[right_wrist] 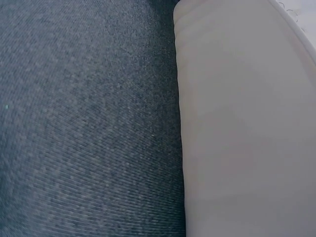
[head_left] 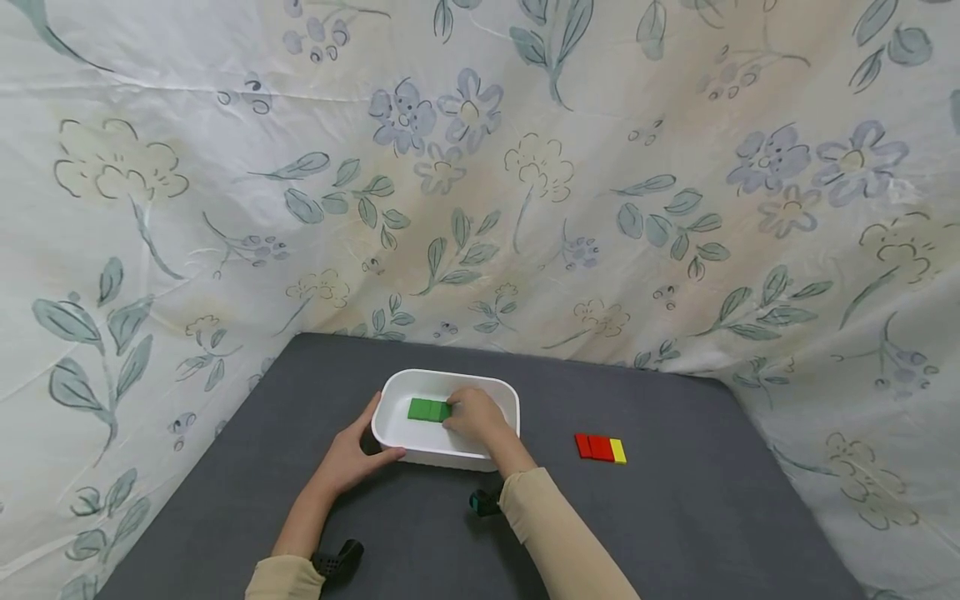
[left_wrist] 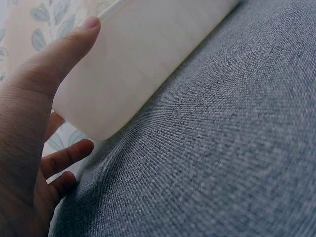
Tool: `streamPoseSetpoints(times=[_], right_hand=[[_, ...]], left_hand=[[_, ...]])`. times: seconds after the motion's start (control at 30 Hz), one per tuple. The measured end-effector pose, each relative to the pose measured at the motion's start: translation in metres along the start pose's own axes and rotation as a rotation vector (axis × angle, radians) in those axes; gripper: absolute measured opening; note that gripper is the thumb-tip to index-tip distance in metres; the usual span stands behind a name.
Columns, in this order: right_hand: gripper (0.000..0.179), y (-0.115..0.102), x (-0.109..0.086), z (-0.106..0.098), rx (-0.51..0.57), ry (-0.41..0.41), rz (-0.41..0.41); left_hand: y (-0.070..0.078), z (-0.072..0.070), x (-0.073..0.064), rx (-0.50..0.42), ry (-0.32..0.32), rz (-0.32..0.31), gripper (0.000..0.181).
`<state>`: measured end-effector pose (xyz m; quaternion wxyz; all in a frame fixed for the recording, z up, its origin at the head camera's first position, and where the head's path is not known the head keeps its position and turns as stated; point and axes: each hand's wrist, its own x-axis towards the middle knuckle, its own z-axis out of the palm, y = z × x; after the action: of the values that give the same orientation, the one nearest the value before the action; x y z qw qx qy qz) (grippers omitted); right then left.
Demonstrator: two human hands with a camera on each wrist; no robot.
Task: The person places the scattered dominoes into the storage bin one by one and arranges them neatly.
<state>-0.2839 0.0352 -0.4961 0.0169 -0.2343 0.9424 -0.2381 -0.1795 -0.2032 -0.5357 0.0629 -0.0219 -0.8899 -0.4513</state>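
Note:
A white plastic bin (head_left: 405,450) with rounded corners sits on the dark grey cloth. My left hand (head_left: 352,454) grips its left end, the thumb along the front rim and the fingers around the end wall. Inside, a short row of flat green tiles (head_left: 424,409) lies on the bin's floor. My right hand (head_left: 476,414) reaches into the bin from the right, thumb and forefinger pinching the right-hand green tile of that row. In the right wrist view, the front wall of the bin (right_wrist: 247,128) hides that hand.
Right of the bin, two red tiles (head_left: 601,447) and a yellow tile (head_left: 618,451) lie side by side on the grey cloth (head_left: 675,517). Behind the table hangs a flower-print curtain (head_left: 465,208). Black straps circle both wrists.

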Motion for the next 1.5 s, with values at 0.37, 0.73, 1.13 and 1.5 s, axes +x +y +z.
streamPoseSetpoints(times=[0.37,0.73,1.13,1.5], right_hand=[[0.043,0.004,0.0,0.0,0.01,0.026,-0.022],[0.041,0.001,-0.017,-0.021,0.054,0.091,-0.092],[0.035,0.014,-0.055,-0.046,0.069,0.282,-0.213],[0.037,0.037,-0.088,-0.065,0.123,0.382,-0.125]], left_hand=[[-0.003,0.002,0.0,-0.015,0.007,0.001,0.118],[-0.003,0.002,0.001,-0.019,0.004,0.003,0.119],[-0.002,-0.001,0.003,-0.016,0.017,0.004,0.12],[-0.005,0.0,0.004,-0.026,0.013,0.009,0.119]])
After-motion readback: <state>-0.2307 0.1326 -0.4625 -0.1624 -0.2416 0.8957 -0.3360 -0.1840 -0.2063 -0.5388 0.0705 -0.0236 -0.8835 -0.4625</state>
